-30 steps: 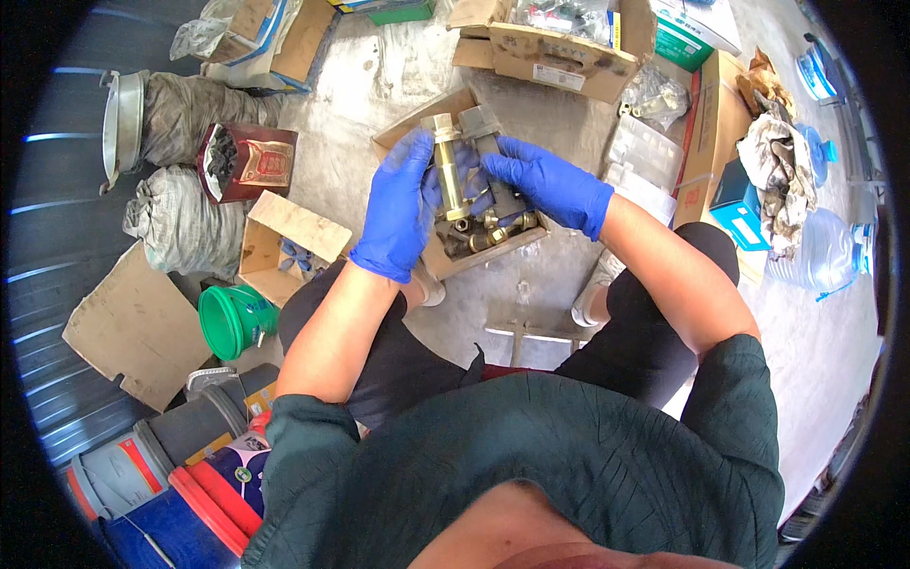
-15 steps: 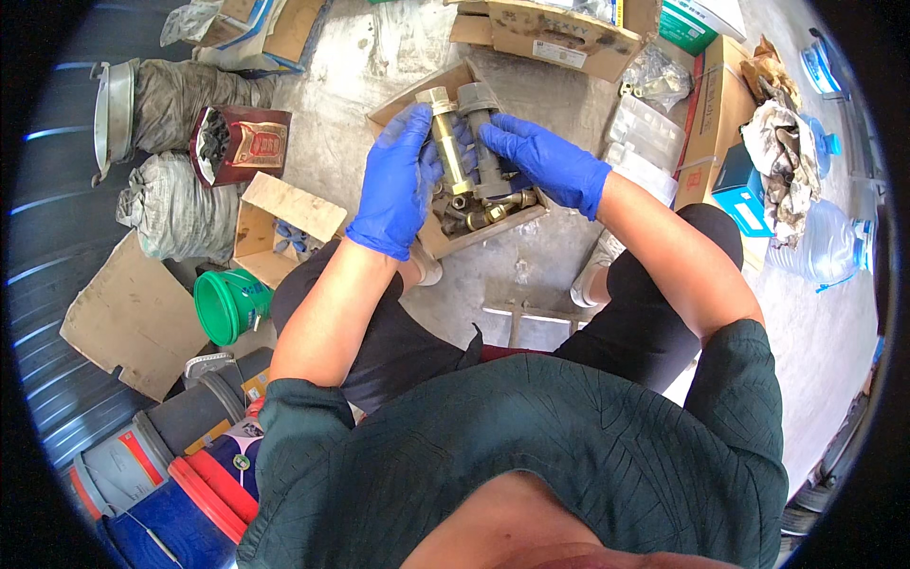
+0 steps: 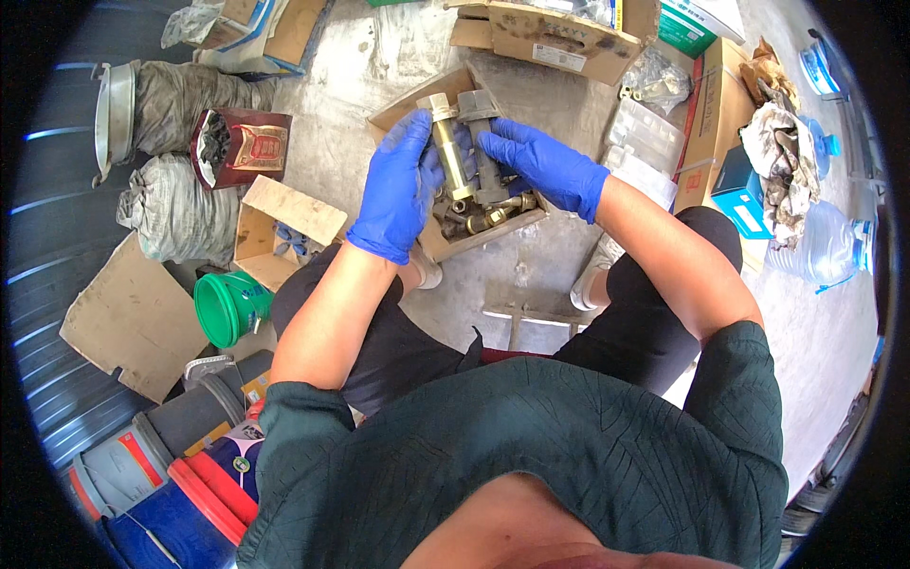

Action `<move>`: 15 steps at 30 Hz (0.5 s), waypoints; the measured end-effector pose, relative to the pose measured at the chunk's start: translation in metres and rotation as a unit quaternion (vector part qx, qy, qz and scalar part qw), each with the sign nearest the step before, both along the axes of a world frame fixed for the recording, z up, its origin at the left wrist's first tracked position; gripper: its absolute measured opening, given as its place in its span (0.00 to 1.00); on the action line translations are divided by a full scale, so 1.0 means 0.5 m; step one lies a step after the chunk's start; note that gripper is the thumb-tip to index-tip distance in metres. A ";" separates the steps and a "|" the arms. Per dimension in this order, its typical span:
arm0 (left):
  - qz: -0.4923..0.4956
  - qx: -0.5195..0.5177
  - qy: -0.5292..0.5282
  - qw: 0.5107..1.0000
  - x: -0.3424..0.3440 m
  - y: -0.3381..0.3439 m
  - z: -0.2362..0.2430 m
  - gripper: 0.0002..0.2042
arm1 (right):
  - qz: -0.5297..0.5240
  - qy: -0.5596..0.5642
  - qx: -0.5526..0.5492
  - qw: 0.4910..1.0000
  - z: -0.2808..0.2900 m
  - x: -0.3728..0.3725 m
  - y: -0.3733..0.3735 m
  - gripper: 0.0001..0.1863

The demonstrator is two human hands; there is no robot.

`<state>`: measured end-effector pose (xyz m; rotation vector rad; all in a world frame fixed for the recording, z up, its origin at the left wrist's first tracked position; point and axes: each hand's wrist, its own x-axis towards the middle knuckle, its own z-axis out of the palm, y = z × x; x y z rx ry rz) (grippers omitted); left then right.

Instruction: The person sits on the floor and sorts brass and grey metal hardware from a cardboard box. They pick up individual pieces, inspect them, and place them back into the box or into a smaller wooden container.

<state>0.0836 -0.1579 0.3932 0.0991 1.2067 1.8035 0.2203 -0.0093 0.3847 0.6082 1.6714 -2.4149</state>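
My left hand (image 3: 395, 185), in a blue glove, is closed around a brass-coloured bolt (image 3: 450, 156) with its hex head pointing away from me. Beside it my right hand (image 3: 542, 163), gloved the same, grips a dark grey bolt (image 3: 482, 152) of similar length, head also up. The two bolts stand side by side, leaning slightly, their heads nearly level. Both are above an open cardboard box (image 3: 493, 233) with loose bolts, nuts and fittings (image 3: 485, 218) in it. The fingertips behind the bolts are partly hidden.
A larger cardboard box (image 3: 569, 52) stands beyond. Clear plastic cases (image 3: 645, 133) and a long carton (image 3: 711, 123) lie to the right. On the left are a small open carton (image 3: 270, 251), a green bucket (image 3: 227, 308), sacks (image 3: 180, 209) and a dark red bag (image 3: 242, 147).
Both bolts have shifted very slightly, with their heads a little lower in the picture. The grip of each hand stays the same.
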 end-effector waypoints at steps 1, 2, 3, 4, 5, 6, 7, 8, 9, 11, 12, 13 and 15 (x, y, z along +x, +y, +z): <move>-0.002 0.000 0.002 1.000 0.001 -0.001 0.003 0.15 | 0.001 -0.006 0.003 1.000 0.004 0.000 0.000 0.26; -0.004 -0.002 -0.001 1.000 0.001 -0.002 0.002 0.16 | 0.002 -0.006 0.005 1.000 0.004 0.000 0.001 0.26; -0.005 -0.004 -0.003 1.000 -0.001 -0.004 -0.001 0.16 | 0.004 -0.006 0.006 1.000 0.002 0.000 0.002 0.27; -0.006 -0.006 -0.006 1.000 -0.003 -0.004 -0.002 0.16 | 0.005 -0.006 0.008 1.000 0.000 0.000 0.002 0.27; -0.010 -0.009 -0.004 1.000 -0.003 -0.002 -0.001 0.17 | 0.001 -0.003 0.002 1.000 -0.009 0.000 0.003 0.27; -0.013 -0.011 -0.002 1.000 -0.003 0.000 0.000 0.19 | -0.004 0.001 -0.004 1.000 -0.022 -0.002 0.005 0.27; -0.017 -0.013 0.000 1.000 -0.003 0.002 0.000 0.20 | -0.009 0.004 -0.010 1.000 -0.028 -0.001 0.006 0.27; -0.018 -0.013 0.002 1.000 -0.005 0.000 0.001 0.20 | -0.007 0.009 -0.009 1.000 -0.024 -0.003 0.005 0.27; -0.019 -0.013 0.003 1.000 -0.008 -0.002 0.000 0.21 | -0.006 0.015 -0.008 1.000 -0.017 -0.004 0.004 0.26; -0.022 -0.008 0.000 1.000 -0.011 -0.004 -0.003 0.21 | -0.004 0.025 -0.002 1.000 -0.016 -0.004 0.005 0.26; -0.025 -0.003 -0.004 1.000 -0.011 -0.004 -0.005 0.21 | -0.003 0.029 0.003 1.000 -0.022 -0.004 0.008 0.26; -0.028 0.002 -0.009 1.000 -0.011 -0.003 -0.007 0.21 | -0.003 0.033 0.008 0.999 -0.026 -0.004 0.012 0.26; -0.026 -0.005 -0.021 0.999 -0.008 -0.002 -0.003 0.17 | -0.004 0.041 -0.006 0.999 -0.031 -0.005 0.017 0.27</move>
